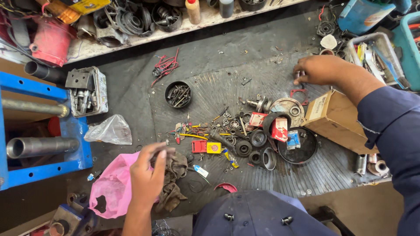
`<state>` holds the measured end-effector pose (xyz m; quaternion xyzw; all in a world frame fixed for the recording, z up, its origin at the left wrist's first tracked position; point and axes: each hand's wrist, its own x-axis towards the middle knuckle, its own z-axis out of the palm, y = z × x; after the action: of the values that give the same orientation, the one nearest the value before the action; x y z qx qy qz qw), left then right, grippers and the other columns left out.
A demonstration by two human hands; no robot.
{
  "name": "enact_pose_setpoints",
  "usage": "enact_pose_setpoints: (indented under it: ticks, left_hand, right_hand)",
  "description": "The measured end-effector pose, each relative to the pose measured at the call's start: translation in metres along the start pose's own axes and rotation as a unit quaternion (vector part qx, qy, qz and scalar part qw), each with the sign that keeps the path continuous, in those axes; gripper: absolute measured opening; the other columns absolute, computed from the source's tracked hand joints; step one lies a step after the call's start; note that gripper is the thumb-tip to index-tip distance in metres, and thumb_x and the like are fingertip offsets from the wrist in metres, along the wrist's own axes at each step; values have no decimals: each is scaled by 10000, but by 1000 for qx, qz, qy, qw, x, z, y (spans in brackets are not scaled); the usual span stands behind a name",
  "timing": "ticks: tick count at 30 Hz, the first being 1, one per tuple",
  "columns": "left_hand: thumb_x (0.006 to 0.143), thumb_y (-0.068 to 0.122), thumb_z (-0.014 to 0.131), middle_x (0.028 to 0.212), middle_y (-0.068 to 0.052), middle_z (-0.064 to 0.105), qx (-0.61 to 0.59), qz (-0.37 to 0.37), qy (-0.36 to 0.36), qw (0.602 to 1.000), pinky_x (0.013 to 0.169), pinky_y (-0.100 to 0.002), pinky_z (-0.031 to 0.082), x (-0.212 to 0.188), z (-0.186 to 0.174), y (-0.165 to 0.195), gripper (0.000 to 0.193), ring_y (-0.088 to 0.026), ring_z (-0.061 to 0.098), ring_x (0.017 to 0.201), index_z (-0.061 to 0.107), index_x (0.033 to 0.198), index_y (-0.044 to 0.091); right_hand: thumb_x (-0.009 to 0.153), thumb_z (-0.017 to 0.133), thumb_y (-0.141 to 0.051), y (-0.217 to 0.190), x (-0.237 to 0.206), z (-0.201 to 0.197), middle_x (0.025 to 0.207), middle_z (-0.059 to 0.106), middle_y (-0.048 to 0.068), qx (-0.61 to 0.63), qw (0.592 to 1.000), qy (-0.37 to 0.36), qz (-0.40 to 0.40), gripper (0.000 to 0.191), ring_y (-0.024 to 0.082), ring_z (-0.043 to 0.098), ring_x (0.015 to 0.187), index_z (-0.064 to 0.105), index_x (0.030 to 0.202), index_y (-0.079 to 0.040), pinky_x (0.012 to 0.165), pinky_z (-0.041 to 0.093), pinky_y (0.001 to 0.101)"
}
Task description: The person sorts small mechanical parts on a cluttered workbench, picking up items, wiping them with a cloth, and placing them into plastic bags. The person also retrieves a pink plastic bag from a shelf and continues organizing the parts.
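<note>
Left hand (148, 172) pinches a dark flat strip (162, 150); right hand (318, 70) touches small parts.

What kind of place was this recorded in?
Most likely a mechanic's repair workshop: a grimy rubber mat strewn with bearings and gears, a round tub of bolts, and a shelf of worn parts.

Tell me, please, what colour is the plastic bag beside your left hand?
Pink, clearest in the head view.

floor: grey ribbed mat (227, 87) (parts-strewn) | shelf (144, 37) above | blue frame (39, 131) left | even light
</note>
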<state>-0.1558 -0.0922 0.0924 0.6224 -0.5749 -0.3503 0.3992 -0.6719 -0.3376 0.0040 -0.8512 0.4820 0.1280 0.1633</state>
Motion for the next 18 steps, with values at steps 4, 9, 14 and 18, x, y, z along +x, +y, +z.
enact_pose_setpoints:
  ticks: [4,9,14,18]
  left_hand:
    - [1014,32,560,1013,-101,766,-76,-18,28,997,877,-284,575,-26,-8,-32,186,-141,721,942,626,1179,-21]
    - [1012,29,571,1020,-104,763,-107,-31,42,993,862,-283,580,-40,-9,-48,168,-136,715,927,626,1162,-23]
    - [1007,28,583,1024,-102,768,-108,-25,34,993,862,-284,572,-44,-4,-49,172,-137,708,916,632,1163,-24]
    - [1012,36,576,1025,-97,774,-132,-15,26,991,860,-279,575,-48,0,-50,177,-130,711,937,638,1167,-23]
  right_hand:
    - [826,787,-444,1,2,2,1110,701,85,12,998,-53,9,370,303,685,1054,774,1055,-153,914,540,425]
    - [744,834,-352,-14,-2,-1,1104,704,44,-39,993,-108,17,303,243,706,1040,792,995,-189,906,565,377]
    - [751,801,-251,-32,-9,-19,1001,719,34,19,994,-104,24,188,247,728,949,794,906,-144,853,573,389]
    - [750,811,-233,-54,-24,-61,881,660,37,-87,976,168,-105,176,262,681,855,751,889,-143,742,545,402]
